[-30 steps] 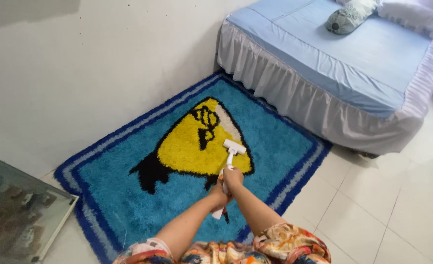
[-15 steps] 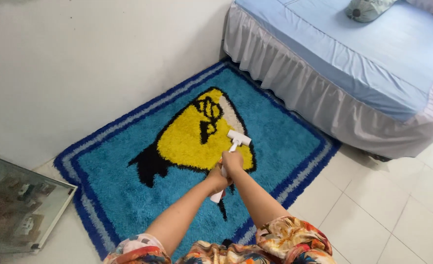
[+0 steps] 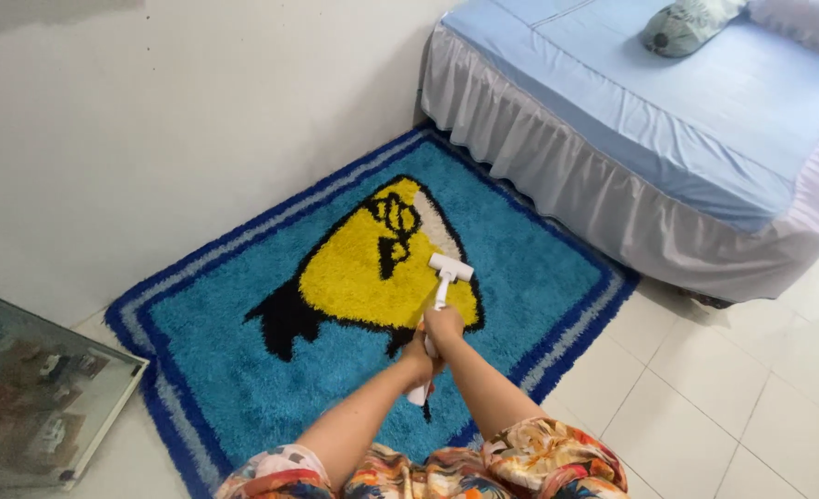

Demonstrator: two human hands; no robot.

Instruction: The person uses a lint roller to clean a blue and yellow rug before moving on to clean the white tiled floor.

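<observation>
- I am holding the white plastic T-headed brush in both hands: right hand gripping above left hand.
- Brush head is resting on the shaggy blue rug with its yellow figure.

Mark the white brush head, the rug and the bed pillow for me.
White brush head (image 3: 451, 269), head view, middle of the flat head.
Rug (image 3: 243, 388), head view, bare blue pile.
Pillow (image 3: 682, 25), head view, patterned middle.

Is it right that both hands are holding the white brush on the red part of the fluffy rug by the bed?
Not quite. The left hand and right hand do grip the white brush, but its head rests on the yellow part of the rug, not a red part. The head view shows it. The bed is beside the rug.
</observation>
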